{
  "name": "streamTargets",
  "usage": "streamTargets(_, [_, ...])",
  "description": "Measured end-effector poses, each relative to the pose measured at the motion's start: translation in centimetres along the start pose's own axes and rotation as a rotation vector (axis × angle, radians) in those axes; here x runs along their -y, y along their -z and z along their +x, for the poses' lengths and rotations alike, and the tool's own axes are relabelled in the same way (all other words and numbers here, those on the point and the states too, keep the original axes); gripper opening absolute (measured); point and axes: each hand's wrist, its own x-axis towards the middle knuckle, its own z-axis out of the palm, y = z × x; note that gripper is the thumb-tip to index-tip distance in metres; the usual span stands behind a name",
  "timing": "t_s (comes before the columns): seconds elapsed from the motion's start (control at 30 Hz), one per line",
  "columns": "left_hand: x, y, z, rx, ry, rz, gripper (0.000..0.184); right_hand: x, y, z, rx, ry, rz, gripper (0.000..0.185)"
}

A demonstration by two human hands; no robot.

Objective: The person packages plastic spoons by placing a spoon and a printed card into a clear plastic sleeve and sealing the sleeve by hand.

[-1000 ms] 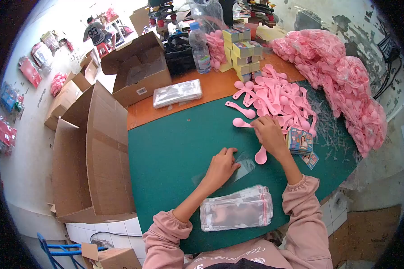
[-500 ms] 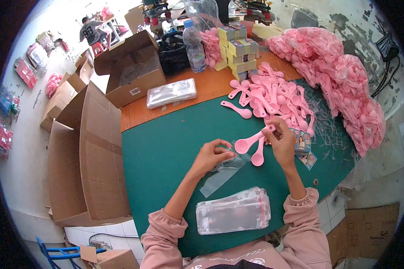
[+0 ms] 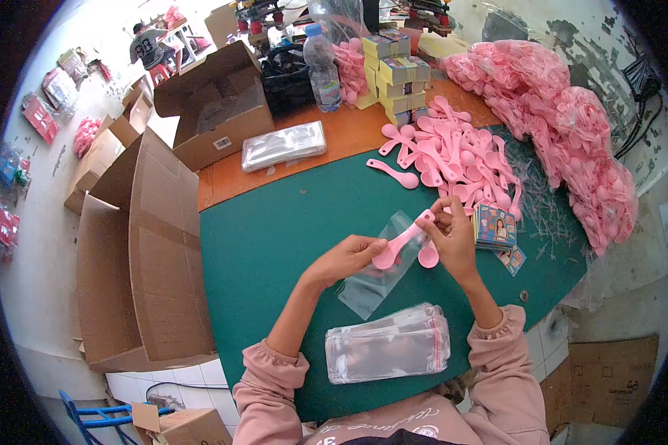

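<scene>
My right hand (image 3: 453,236) pinches the handle ends of two pink measuring spoons. One spoon (image 3: 401,243) slants down left, its bowl at my left thumb; the other spoon (image 3: 428,256) hangs beside my right fingers. My left hand (image 3: 346,259) is closed on a clear plastic bag (image 3: 369,294), which lies behind the slanted spoon. Whether that spoon is inside the bag or in front of it, I cannot tell. Closer to my body lies a stack of clear bags (image 3: 386,347). Right of my right hand is a stack of printed cards (image 3: 496,226).
A heap of pink spoons (image 3: 464,159) covers the far right of the green table (image 3: 267,245). Beyond it lie big bags of spoons (image 3: 519,74). Cardboard boxes (image 3: 163,252) stand at left. A water bottle (image 3: 322,70) and card bundles (image 3: 399,78) are at the back.
The spoons and the bag have come together: the slanted spoon's bowl now meets my left thumb over the bag. My right hand has moved slightly left.
</scene>
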Motion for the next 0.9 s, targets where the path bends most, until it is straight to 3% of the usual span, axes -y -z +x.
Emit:
streamTargets(0.1, [-1.4,-0.1,-0.8,0.087,0.005,-0.171,0.038,0.1,0.2,-0.1,-0.003,-0.022,0.005,0.018])
streamTargets(0.17, [-1.5,-0.2,-0.9,0.058,-0.043,-0.163,0.038,0.0,0.3,-0.3,0.198,0.03,-0.048,0.033])
streamTargets(0.2, [-1.4,-0.3,-0.8,0.06,-0.043,-0.163,0.038,0.3,0.1,-0.6,0.197,0.03,-0.049,0.033])
streamTargets(0.27, [-0.9,-0.4,-0.4,-0.008,-0.128,-0.114,0.037,1.1,-0.3,-0.9,0.434,0.254,-0.055,0.051])
streamTargets(0.37, [-2.1,-0.3,-0.9,-0.006,-0.068,-0.042,0.037,-0.5,0.9,-1.0,0.501,0.227,-0.035,0.049])
streamTargets(0.4, [-2.6,-0.3,-1.2,-0.001,-0.066,-0.045,0.037,1.9,3.0,0.0,0.482,0.161,-0.107,0.038])
streamTargets(0.47, [-3.6,-0.1,-1.6,-0.025,-0.066,-0.008,0.036,2.3,7.7,0.8,0.046,-0.094,-0.413,0.031])
streamTargets(0.53, [-3.0,0.2,-1.4,-0.026,-0.064,-0.043,0.036,-0.1,12.5,0.3,-0.343,-0.075,-1.1,0.029])
streamTargets(0.6, [-2.8,0.3,-1.1,-0.019,-0.062,-0.075,0.036,-0.1,13.2,-0.9,-0.395,-0.344,-1.341,0.027])
streamTargets(0.83, [-2.7,-0.2,-1.1,0.021,-0.053,-0.063,0.036,0.3,13.0,-0.3,-0.41,-0.322,-1.346,0.028])
streamTargets(0.9, [-2.3,-0.1,-0.9,0.016,-0.056,-0.08,0.035,1.6,11.8,0.0,-0.321,-0.097,-0.826,0.014])
